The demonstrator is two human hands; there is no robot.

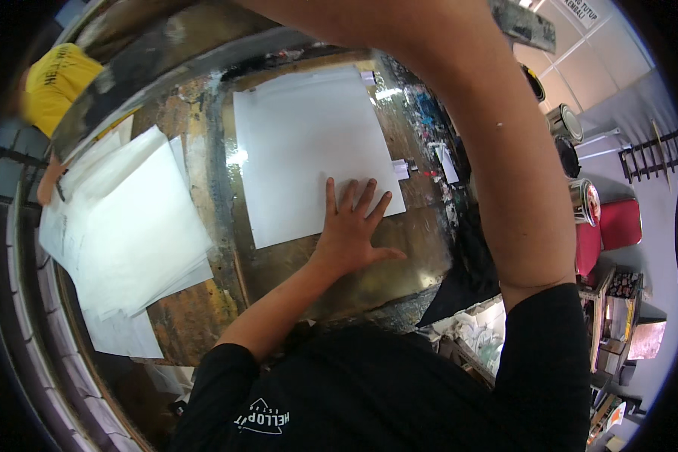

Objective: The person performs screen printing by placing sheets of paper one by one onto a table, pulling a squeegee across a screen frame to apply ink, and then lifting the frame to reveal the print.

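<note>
"Where's the white sheet (309, 135)?"

"Toward twelve o'clock, flat on the tabletop (422, 245). The left hand (348, 233) splays over its six o'clock edge, grip released."

"And the right hand?"

"Out of view; I can't tell its grip."

"Handling?"

"Probably light, floppy, easily creased. Best held by opposite corners, seven and one o'clock."

Right arm (516, 162) partly past upper edge, fingers unseen.
</note>
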